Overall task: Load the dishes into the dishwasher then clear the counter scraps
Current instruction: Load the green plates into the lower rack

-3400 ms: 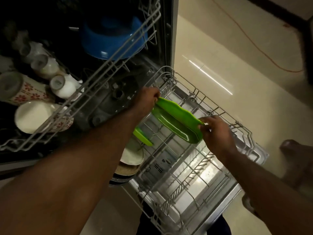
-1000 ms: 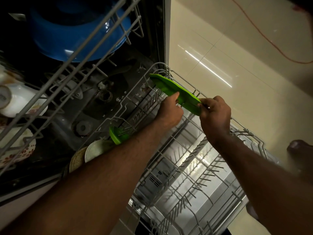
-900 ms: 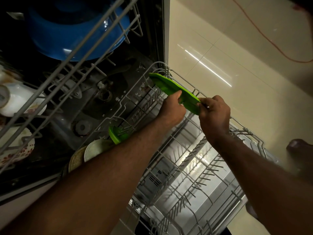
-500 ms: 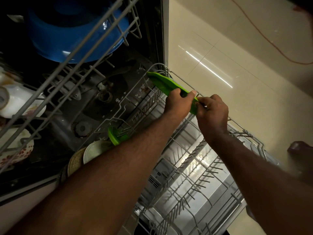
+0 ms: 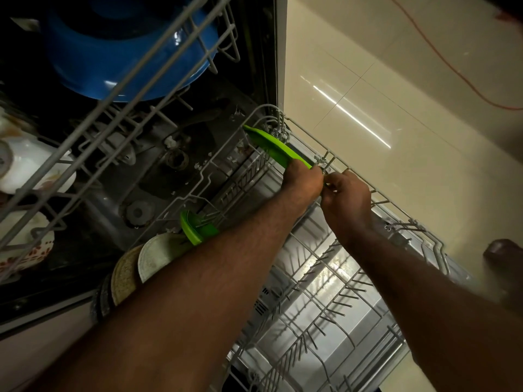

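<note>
A green plate (image 5: 273,147) stands on edge at the far right corner of the pulled-out lower rack (image 5: 325,278). My left hand (image 5: 302,181) grips the plate's near end. My right hand (image 5: 346,199) sits just right of it with fingers curled at the rack's right rail; what it holds is hidden. A second green plate (image 5: 195,229) stands in the rack's left side beside a white plate (image 5: 154,254) and a brown plate (image 5: 123,275). My left forearm covers part of these.
The upper rack (image 5: 113,108) hangs over the left, holding a blue bowl (image 5: 121,52) and white floral cups (image 5: 25,171). Beige tiled floor (image 5: 396,94) lies to the right with an orange cord (image 5: 441,63). A foot (image 5: 502,250) stands right of the dishwasher door.
The green plate has moved from the rack's middle to its far right corner and dropped lower among the tines. My left hand slid along it to the near end, beside my right hand.
</note>
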